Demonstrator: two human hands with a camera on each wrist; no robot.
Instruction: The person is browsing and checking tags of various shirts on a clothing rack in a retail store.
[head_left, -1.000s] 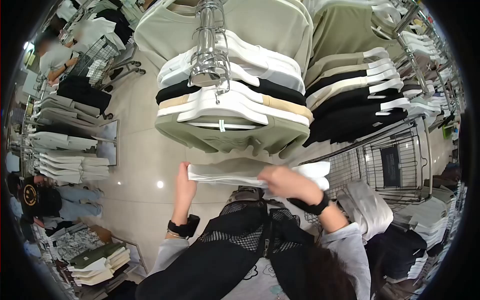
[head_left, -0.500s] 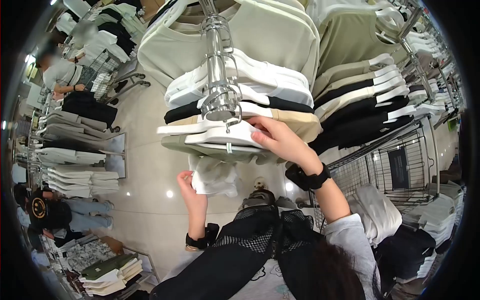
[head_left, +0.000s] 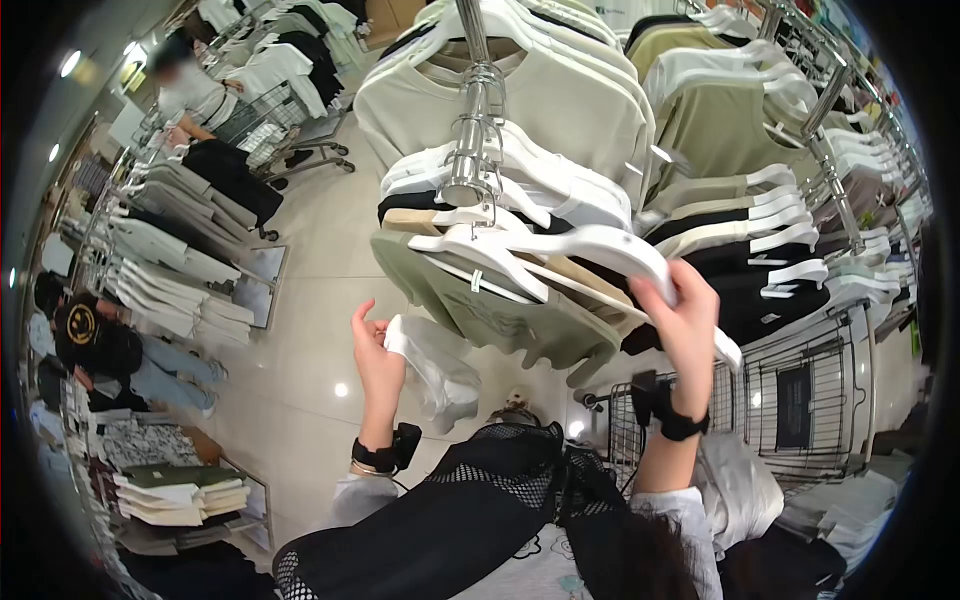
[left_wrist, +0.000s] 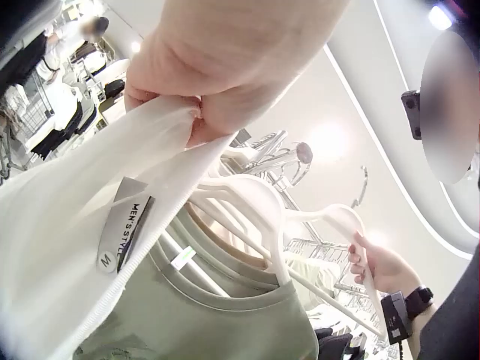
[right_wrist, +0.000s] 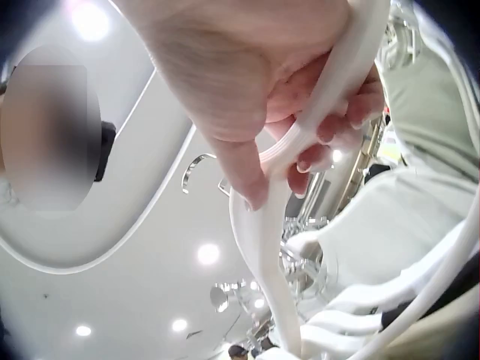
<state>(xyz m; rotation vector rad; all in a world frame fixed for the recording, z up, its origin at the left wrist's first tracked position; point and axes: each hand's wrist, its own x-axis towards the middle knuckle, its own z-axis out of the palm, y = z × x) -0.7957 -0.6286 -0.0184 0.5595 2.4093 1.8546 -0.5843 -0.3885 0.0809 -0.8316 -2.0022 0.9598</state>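
Observation:
My left hand (head_left: 378, 362) pinches a white shirt (head_left: 440, 375) that hangs down from the fingers in loose folds. In the left wrist view the shirt carries a paper size label (left_wrist: 124, 225) reading MEN'S STYLE and M. My right hand (head_left: 688, 315) grips one arm of a bare white hanger (head_left: 600, 248), thumb on one side and fingers curled round the other. The hanger's metal hook (right_wrist: 193, 171) points into free air. Close behind both hands, a sage green shirt (head_left: 500, 325) hangs at the front of the rack on its own white hanger.
A chrome rack arm (head_left: 470, 165) holds several shirts on white hangers, and another row (head_left: 760, 220) hangs to its right. A wire shopping cart (head_left: 800, 400) stands at the lower right. Other people (head_left: 190, 90) and clothes racks (head_left: 190, 300) line the left.
My right hand has left the front of the rack and moved right and down, bringing a white hanger with it. The left hand keeps the white shirt; the head view has tilted and shifted.

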